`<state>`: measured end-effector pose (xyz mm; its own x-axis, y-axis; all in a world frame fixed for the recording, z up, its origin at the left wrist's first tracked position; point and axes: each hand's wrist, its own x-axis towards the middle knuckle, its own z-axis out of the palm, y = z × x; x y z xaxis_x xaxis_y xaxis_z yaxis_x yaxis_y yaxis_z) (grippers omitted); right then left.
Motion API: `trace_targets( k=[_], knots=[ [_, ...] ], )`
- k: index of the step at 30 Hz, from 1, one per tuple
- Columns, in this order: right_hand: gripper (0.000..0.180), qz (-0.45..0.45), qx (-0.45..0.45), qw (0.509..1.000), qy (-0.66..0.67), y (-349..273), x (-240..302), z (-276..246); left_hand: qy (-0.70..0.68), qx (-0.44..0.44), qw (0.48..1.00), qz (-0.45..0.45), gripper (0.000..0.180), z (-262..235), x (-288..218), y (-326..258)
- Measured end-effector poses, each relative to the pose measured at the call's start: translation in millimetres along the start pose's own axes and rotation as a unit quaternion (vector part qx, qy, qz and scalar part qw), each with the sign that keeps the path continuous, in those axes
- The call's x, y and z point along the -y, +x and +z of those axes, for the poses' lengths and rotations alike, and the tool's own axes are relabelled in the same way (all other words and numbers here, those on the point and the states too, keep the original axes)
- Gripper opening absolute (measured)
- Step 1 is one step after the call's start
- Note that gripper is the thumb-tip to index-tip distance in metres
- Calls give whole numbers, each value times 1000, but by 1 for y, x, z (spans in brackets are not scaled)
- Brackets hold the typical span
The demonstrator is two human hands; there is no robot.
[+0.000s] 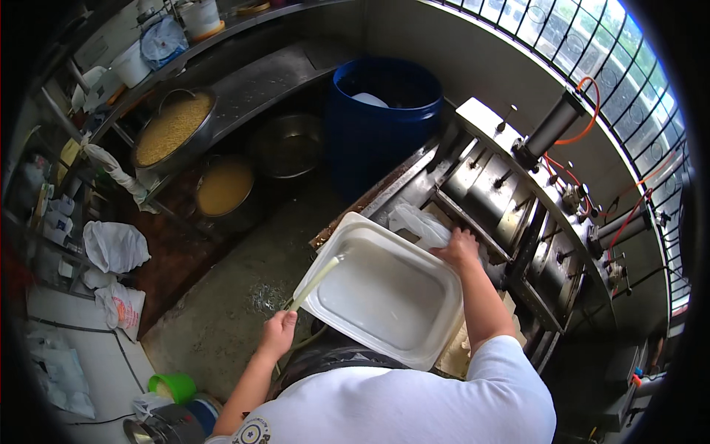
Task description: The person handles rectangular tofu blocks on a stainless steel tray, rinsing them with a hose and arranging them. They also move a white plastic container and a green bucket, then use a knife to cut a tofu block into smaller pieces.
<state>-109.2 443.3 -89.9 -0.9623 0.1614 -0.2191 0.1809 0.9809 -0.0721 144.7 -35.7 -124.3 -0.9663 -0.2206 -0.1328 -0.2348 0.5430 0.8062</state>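
Observation:
My left hand is closed around a pale green hose. The hose's end lies over the left side of a white rectangular plastic tub, with a little water at its tip. This shallow tub sits in front of me, against the edge of a metal press. Past the tub's far right corner, my right hand has its fingers bent over a crumpled translucent plastic sheet, apparently gripping it. My forearm crosses the tub's right rim. The undersides of the right fingers are hidden.
The metal press with upright cylinders and orange air hoses stands at right, below a barred window. A blue barrel is beyond the tub. At left are a pot of yellowish grains, a yellowish basin and white bags.

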Motion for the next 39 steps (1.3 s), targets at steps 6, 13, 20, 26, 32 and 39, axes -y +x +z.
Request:
trace_targets(
  k=[6,13,20,26,32,39],
  knots=[
    [115,26,75,996,-29,12,5,-4,40,47,998,-14,63,-3,-12,11],
    [113,-65,97,993,31,26,2,2,-8,57,998,15,62,14,-18,20],
    [102,-88,12,996,-6,15,-5,-12,-16,21,1000,1,61,31,-22,16],
    [106,-158,-49,986,27,-5,8,-40,1,29,1000,-8,60,37,-37,10],
    [109,-263,-230,936,41,-39,28,-94,12,47,999,-3,62,51,-30,21],
    [106,-308,-399,863,12,-47,42,-145,40,-51,994,87,57,56,-38,30]
  ],
)
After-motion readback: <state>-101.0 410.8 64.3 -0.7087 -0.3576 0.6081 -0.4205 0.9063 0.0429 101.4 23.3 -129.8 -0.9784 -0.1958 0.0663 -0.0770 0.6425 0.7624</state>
